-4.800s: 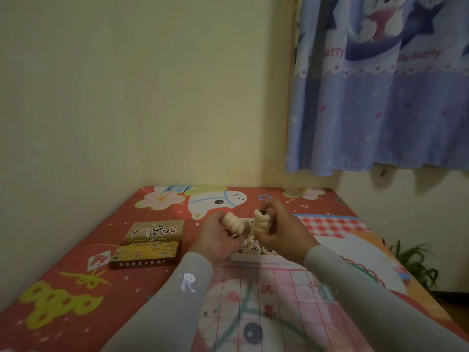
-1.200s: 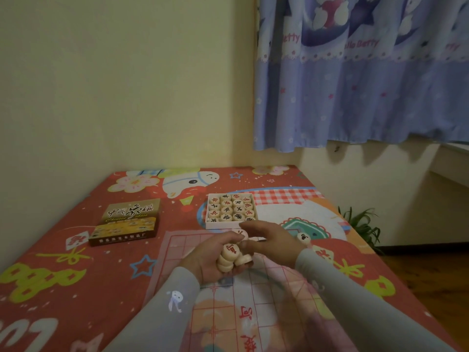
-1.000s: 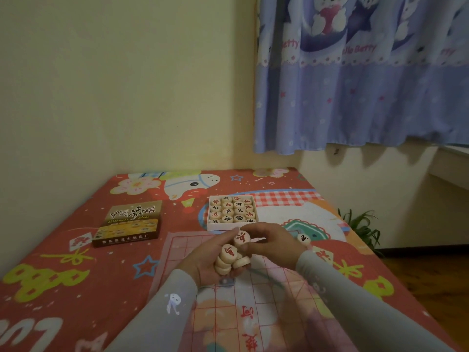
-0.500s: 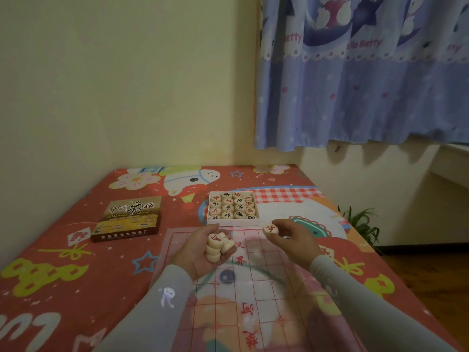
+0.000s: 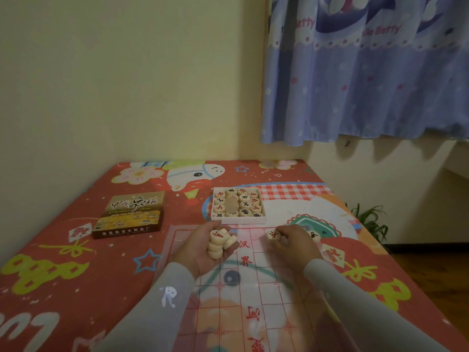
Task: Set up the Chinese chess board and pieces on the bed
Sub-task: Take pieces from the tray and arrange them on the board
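Note:
A thin translucent chess board sheet [image 5: 253, 288] with red grid lines lies on the red cartoon bedspread in front of me. My left hand [image 5: 203, 250] grips a stack of several pale round chess pieces [image 5: 218, 243] above the board's far left part. My right hand [image 5: 291, 243] pinches a single piece with a red character [image 5: 273, 235] low over the board's far right part. Another piece [image 5: 314, 235] lies on the board just right of that hand. A white tray [image 5: 238, 219] holding several more pieces stands beyond the board.
The brown and yellow chess box lid [image 5: 129, 214] lies on the bed to the left. The wall [image 5: 127, 85] bounds the bed behind and on the left. A blue curtain [image 5: 368, 72] hangs at the right; a green plant [image 5: 370, 219] stands on the floor past the bed's right edge.
My hands parted: the right took one piece off the left hand's stack and carried it right and down toward the board. The left hand stayed with the stack.

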Demonstrator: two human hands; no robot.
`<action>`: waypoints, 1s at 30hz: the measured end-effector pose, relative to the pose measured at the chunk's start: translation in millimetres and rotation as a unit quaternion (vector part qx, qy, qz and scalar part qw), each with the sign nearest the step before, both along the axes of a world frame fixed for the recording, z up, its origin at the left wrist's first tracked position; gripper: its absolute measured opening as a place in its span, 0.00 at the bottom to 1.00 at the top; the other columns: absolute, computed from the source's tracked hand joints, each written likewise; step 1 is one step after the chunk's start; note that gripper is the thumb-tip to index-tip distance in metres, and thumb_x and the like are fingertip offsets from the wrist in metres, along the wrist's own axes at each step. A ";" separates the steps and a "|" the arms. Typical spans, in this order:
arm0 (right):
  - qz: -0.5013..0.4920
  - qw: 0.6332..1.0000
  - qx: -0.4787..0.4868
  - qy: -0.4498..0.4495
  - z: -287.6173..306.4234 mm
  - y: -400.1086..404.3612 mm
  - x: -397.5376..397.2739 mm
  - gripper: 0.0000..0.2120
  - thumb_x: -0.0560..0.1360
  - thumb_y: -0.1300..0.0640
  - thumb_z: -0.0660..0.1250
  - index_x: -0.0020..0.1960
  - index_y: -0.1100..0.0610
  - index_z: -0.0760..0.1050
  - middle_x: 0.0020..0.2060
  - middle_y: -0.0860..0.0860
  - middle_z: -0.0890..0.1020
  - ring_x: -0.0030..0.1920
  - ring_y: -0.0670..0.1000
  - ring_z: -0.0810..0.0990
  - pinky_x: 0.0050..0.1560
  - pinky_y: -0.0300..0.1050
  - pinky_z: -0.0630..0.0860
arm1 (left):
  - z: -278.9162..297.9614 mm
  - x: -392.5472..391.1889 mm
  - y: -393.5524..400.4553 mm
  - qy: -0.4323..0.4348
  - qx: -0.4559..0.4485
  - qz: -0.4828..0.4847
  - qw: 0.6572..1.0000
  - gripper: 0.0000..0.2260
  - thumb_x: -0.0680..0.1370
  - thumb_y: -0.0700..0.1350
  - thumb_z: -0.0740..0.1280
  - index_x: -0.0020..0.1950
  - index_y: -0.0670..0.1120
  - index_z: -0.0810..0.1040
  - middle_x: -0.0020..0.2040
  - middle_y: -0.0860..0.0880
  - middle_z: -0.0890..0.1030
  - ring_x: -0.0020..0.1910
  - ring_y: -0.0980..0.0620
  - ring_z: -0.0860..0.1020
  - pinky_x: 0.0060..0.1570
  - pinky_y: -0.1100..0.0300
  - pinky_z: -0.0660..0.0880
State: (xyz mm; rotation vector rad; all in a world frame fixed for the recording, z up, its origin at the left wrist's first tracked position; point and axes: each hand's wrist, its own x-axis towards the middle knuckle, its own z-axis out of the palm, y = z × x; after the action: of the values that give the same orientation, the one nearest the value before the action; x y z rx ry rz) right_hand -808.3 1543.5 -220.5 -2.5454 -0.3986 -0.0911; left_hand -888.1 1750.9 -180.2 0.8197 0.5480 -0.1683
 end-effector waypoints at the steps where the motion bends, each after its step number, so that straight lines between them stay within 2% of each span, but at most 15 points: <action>1: -0.002 1.000 -0.009 -0.002 0.2 5.7 3.7 0.16 0.78 0.47 0.62 0.60 0.54 0.77 0.56 0.51 0.79 0.54 0.51 0.76 0.55 0.42 0.72 | 0.2 0.8 0.5 0.003 0.003 0.000 1.000 0.10 0.79 0.46 0.64 0.49 0.39 0.78 0.47 0.38 0.80 0.41 0.41 0.79 0.26 0.56 0.80; 5: -0.020 1.000 0.001 0.007 1.8 21.9 16.8 0.15 0.78 0.52 0.62 0.63 0.53 0.74 0.58 0.52 0.79 0.56 0.53 0.77 0.54 0.45 0.72 | -2.9 4.7 1.2 0.013 0.022 -0.004 1.000 0.10 0.79 0.46 0.64 0.46 0.40 0.78 0.43 0.39 0.81 0.38 0.42 0.79 0.28 0.57 0.79; 9: -0.029 1.000 -0.001 -0.006 -3.5 33.5 28.7 0.06 0.77 0.55 0.62 0.52 0.53 0.74 0.50 0.52 0.81 0.47 0.53 0.77 0.46 0.44 0.73 | -6.1 8.5 6.1 0.015 0.021 -0.004 1.000 0.10 0.78 0.46 0.64 0.44 0.40 0.78 0.40 0.39 0.82 0.36 0.43 0.78 0.27 0.58 0.79; 15: -0.033 0.999 -0.017 -0.017 -11.7 39.9 34.1 0.08 0.77 0.48 0.64 0.51 0.51 0.76 0.47 0.49 0.82 0.44 0.49 0.77 0.46 0.42 0.75 | -2.9 7.8 9.4 0.013 0.014 -0.002 1.000 0.10 0.79 0.46 0.64 0.45 0.39 0.77 0.40 0.39 0.80 0.37 0.44 0.78 0.26 0.58 0.79; 20: -0.037 0.999 0.025 -0.008 -7.8 39.4 30.9 0.07 0.77 0.52 0.64 0.53 0.52 0.76 0.51 0.50 0.82 0.48 0.50 0.77 0.49 0.42 0.75 | -3.1 5.8 11.4 0.016 0.028 -0.003 0.999 0.10 0.78 0.46 0.65 0.44 0.40 0.77 0.40 0.39 0.80 0.36 0.43 0.78 0.28 0.57 0.79; 25: 0.027 0.997 0.074 -0.007 0.2 52.1 20.2 0.06 0.76 0.52 0.66 0.52 0.50 0.76 0.53 0.47 0.81 0.53 0.50 0.77 0.52 0.41 0.74 | -0.3 1.8 25.4 0.004 0.030 0.016 0.999 0.08 0.76 0.43 0.66 0.40 0.40 0.76 0.40 0.40 0.78 0.35 0.44 0.76 0.28 0.57 0.80; 30: 0.076 0.993 0.093 -0.012 0.7 82.9 7.6 0.04 0.76 0.51 0.67 0.50 0.49 0.76 0.50 0.45 0.80 0.49 0.47 0.77 0.50 0.41 0.76 | 0.1 -4.9 56.7 0.001 0.005 0.087 0.996 0.11 0.78 0.45 0.64 0.42 0.38 0.75 0.39 0.38 0.77 0.37 0.42 0.76 0.26 0.56 0.80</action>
State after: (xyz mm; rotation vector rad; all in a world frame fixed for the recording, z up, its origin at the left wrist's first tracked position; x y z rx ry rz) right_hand -800.7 1626.3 -219.8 -2.3239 -0.5640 -0.0972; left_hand -893.0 1807.6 -180.1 0.7771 0.6188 -0.0073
